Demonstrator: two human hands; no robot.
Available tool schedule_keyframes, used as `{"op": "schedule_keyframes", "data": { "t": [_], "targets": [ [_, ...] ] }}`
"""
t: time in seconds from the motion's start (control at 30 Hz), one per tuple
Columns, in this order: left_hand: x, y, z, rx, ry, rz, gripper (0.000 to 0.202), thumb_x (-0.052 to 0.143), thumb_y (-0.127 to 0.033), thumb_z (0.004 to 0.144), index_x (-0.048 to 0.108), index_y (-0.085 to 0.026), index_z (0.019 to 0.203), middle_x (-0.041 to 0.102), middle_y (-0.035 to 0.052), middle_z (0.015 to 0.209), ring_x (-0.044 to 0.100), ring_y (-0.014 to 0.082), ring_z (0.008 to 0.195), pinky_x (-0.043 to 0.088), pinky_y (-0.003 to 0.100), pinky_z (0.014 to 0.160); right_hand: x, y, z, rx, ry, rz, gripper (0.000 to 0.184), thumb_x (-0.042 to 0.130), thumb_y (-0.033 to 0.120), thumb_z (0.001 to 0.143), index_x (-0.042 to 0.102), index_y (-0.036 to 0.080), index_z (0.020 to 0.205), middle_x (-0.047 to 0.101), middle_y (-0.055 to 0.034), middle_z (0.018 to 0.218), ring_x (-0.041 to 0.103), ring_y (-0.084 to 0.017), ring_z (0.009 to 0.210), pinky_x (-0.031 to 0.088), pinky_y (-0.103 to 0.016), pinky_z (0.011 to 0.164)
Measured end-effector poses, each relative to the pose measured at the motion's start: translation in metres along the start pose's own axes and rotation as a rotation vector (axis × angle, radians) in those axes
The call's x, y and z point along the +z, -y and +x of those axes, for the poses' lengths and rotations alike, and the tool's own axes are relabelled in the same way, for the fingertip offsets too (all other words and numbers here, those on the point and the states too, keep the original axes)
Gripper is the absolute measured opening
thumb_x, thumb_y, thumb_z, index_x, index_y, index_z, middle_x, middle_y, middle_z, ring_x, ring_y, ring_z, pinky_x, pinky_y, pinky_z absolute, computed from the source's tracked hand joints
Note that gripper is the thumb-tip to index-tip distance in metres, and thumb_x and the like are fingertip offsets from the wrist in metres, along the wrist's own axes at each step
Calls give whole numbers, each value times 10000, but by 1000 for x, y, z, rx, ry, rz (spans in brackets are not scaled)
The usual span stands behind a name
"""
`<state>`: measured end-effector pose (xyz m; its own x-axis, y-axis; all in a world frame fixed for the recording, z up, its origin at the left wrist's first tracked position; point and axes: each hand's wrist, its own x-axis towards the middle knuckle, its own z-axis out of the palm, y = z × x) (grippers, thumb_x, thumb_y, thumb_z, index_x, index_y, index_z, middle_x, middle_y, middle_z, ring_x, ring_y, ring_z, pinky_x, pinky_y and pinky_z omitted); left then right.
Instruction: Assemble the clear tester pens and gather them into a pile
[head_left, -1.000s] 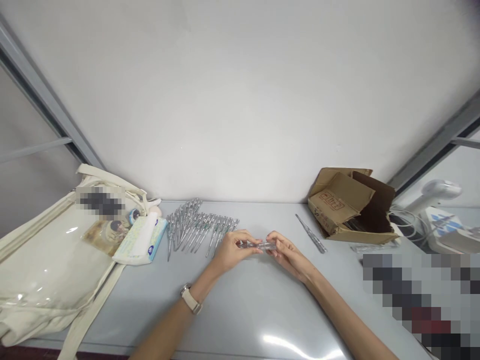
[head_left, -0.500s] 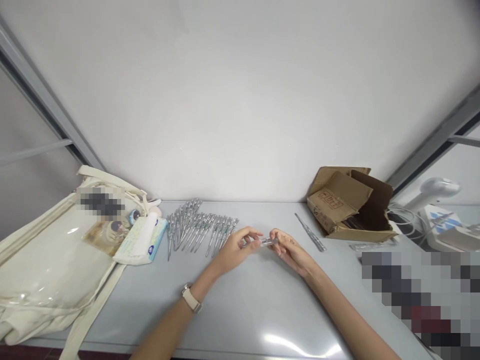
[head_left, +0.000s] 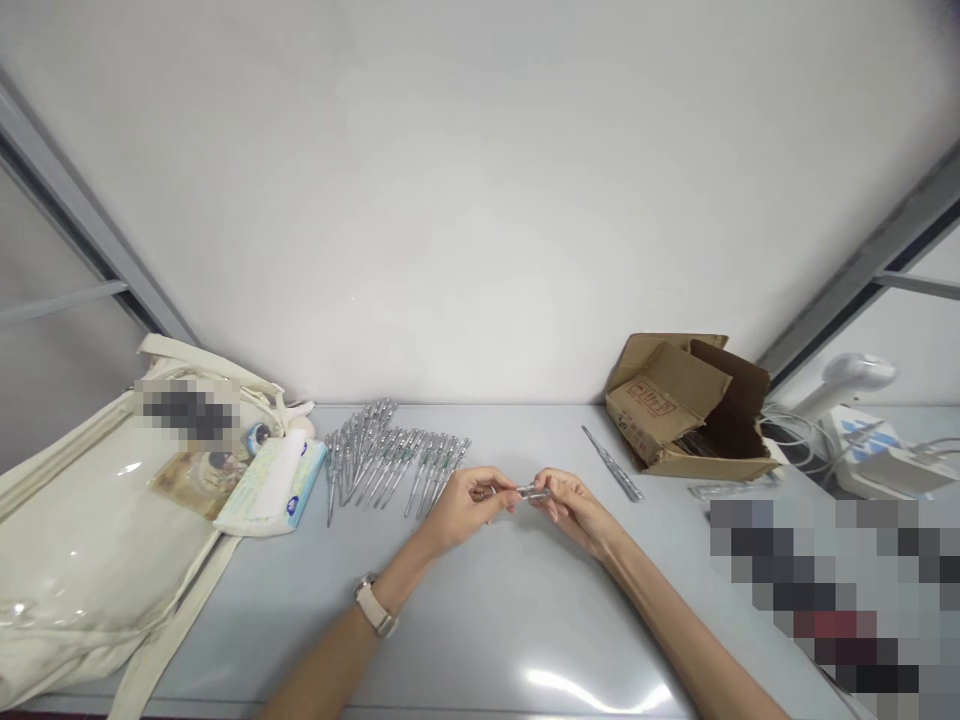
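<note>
Between my left hand (head_left: 469, 507) and my right hand (head_left: 571, 510), a small transparent and metal voltage tester screwdriver (head_left: 532, 491) is held above the grey table (head_left: 487, 620). Fingertips of both hands pinch it, and they hide part of it. Just beyond my left hand lies a row of several similar tester screwdrivers (head_left: 394, 465). One more tester screwdriver (head_left: 613, 465) lies alone to the right of my right hand. A wristwatch with a pale strap (head_left: 375, 606) circles my left wrist.
An open cardboard box (head_left: 675, 410) stands at the table's back right, beside cables and a white device (head_left: 870, 450). A cream tote bag (head_left: 90, 540) and a tissue pack (head_left: 274, 485) lie at left. A white wall backs the table.
My left fingers have closed in on the tester, and my hands sit closer together. The whole view has shifted slightly left as my head moved.
</note>
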<state>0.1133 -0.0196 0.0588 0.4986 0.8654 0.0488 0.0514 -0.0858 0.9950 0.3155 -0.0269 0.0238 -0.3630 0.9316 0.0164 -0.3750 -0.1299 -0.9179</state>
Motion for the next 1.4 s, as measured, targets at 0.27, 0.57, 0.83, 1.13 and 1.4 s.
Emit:
{"op": "schedule_keyframes", "data": {
  "t": [0.27,0.57,0.83,1.13,1.4],
  "targets": [
    [1,5,-1,140,-152,125,211,785,-353,710,694,-171,762,718,42,850,557,118,671,406,237,610,3,-3,1,-12,-28,75,337,762,523,709,731,212,835,520,18,627,484,-138,705,380,-260,742],
    [-1,3,1,260,-190,256,201,785,-297,717,629,-176,680,658,13,753,573,132,696,412,233,596,7,-6,1,-11,-2,66,321,688,531,787,697,216,847,403,48,549,457,-135,655,383,-290,782],
    [-11,8,3,395,-160,664,147,501,-235,946,596,-240,1058,637,27,1002,587,176,944,453,311,837,2,8,6,-89,-135,-345,405,524,516,895,606,230,1170,464,22,675,465,-153,688,401,-303,721],
    [-18,9,1,481,-183,1094,296,307,-147,987,498,-219,1202,575,69,1025,527,206,930,406,362,840,-75,-8,6,-196,-1084,-1645,420,507,278,823,579,49,1168,540,-212,1022,497,-333,944,394,-463,796],
    [-15,8,-1,379,-371,1122,231,302,-227,994,531,-210,967,543,53,925,475,214,869,358,375,808,-62,-11,10,-397,-736,-1491,270,412,186,886,618,134,1052,526,-105,886,540,-240,837,445,-392,777]
  ]
}}
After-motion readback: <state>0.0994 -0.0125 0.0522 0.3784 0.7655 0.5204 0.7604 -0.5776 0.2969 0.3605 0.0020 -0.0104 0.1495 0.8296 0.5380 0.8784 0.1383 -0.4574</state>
